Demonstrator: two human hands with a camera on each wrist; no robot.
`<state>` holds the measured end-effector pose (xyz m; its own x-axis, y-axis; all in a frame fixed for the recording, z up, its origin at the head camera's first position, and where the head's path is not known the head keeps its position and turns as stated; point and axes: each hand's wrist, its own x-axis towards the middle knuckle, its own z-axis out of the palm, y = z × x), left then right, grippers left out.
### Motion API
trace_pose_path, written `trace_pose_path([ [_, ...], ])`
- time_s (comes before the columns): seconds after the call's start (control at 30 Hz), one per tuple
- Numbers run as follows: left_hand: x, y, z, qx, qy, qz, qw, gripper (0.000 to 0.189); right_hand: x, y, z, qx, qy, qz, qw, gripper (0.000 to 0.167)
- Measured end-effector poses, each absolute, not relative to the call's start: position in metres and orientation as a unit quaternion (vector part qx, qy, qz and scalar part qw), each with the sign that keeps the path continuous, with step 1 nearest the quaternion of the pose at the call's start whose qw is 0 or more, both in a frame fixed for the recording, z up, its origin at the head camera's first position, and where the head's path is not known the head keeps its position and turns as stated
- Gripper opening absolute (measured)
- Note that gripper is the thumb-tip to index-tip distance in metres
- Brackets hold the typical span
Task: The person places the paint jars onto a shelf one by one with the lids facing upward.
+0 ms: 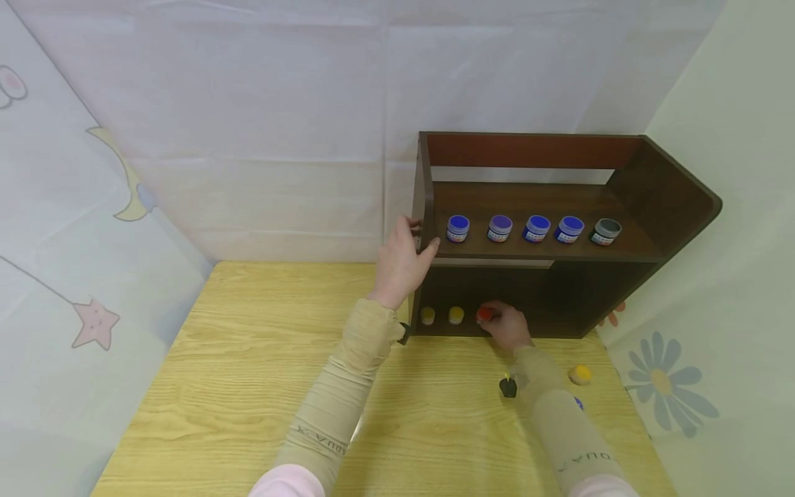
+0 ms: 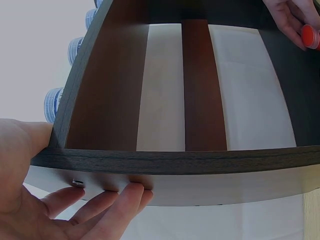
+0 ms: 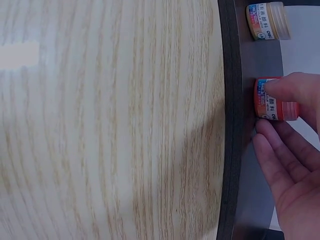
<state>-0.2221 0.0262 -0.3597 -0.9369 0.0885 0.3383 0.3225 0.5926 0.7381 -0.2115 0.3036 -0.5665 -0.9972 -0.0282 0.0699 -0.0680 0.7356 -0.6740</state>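
Note:
A dark brown two-tier shelf stands on the wooden table. My left hand grips its left side panel, with the thumb by the front edge and the fingers against the outer face. On the lower tier, my right hand holds a small red paint jar between thumb and fingers. The jar stands upright near the tier's front edge. To its left are a yellow paint jar and a duller yellow jar, spaced apart.
Several blue, purple and dark paint jars line the upper tier. On the table, right of my right forearm, lies a yellow-orange jar; a blue jar is partly hidden by the sleeve. A patterned cloth wall borders the right.

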Motion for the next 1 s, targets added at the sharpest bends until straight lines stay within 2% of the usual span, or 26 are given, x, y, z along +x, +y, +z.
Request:
trace_pose_path([
  [0.27, -0.222, 0.026, -0.359, -0.118, -0.882, -0.435, 0.137, 0.049, -0.212, 0.304, -0.567, 0.026, -0.928, 0.370, 0.027, 0.040],
  [0.57, -0.222, 0.026, -0.360, -0.122, -0.881, -0.435, 0.140, 0.048, -0.208, 0.304, -0.560, 0.010, -0.925, 0.380, 0.011, 0.073],
  [1.0, -0.222, 0.026, -0.360, -0.119, -0.880, -0.440, 0.138, 0.049, -0.202, 0.308, -0.533, 0.009, -0.932, 0.362, -0.029, 0.068],
])
